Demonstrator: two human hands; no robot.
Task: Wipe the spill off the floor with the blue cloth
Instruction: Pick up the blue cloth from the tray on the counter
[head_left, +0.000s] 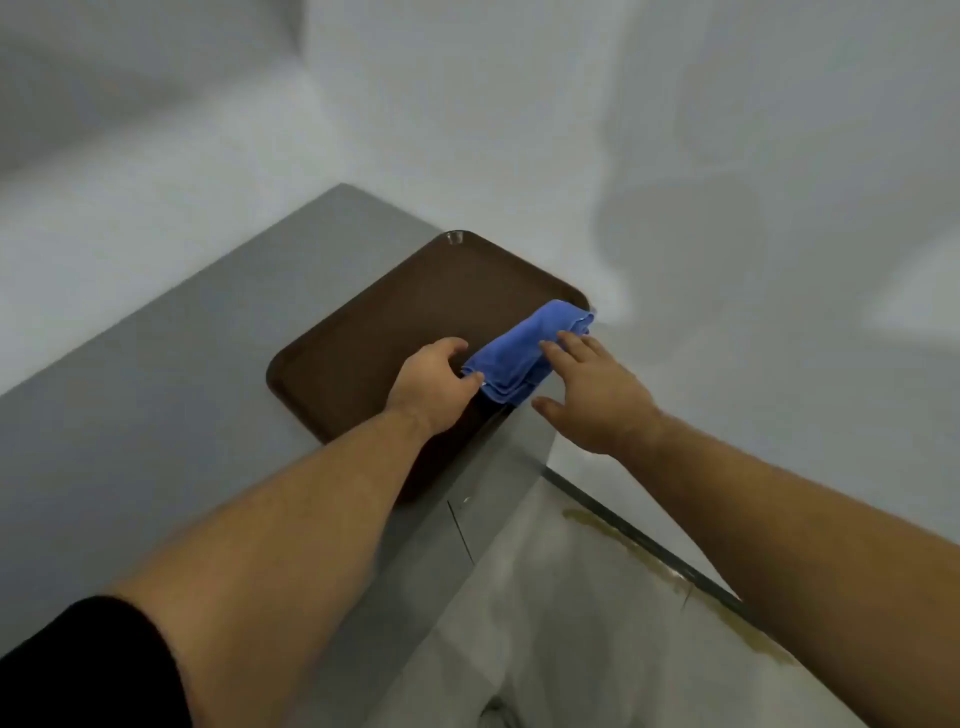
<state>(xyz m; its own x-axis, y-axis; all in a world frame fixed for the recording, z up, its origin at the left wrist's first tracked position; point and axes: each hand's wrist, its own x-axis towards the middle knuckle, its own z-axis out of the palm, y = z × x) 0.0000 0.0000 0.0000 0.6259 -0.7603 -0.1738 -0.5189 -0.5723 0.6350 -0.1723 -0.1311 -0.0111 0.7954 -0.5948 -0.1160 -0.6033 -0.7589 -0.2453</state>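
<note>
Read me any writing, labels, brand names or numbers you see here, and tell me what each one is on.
No readable text anywhere in this view.
Blue cloth: no tag or print visible.
Brown tray: plain; the small shiny mark at its far rim is too blurred to tell whether it is lettering.
Grey counter, walls and floor: unmarked.

- The blue cloth (527, 353) is folded into a thick, soft wad, its layered edges showing at the near end. It lies slantwise at the right edge of a dark brown tray (363, 338) on a grey counter, its far end hanging just past the tray's corner.
- The spill (670, 566) is a thin, yellowish streak on the pale floor (550, 634), running alongside a dark strip at the foot of the wall, well below the cloth.
</note>
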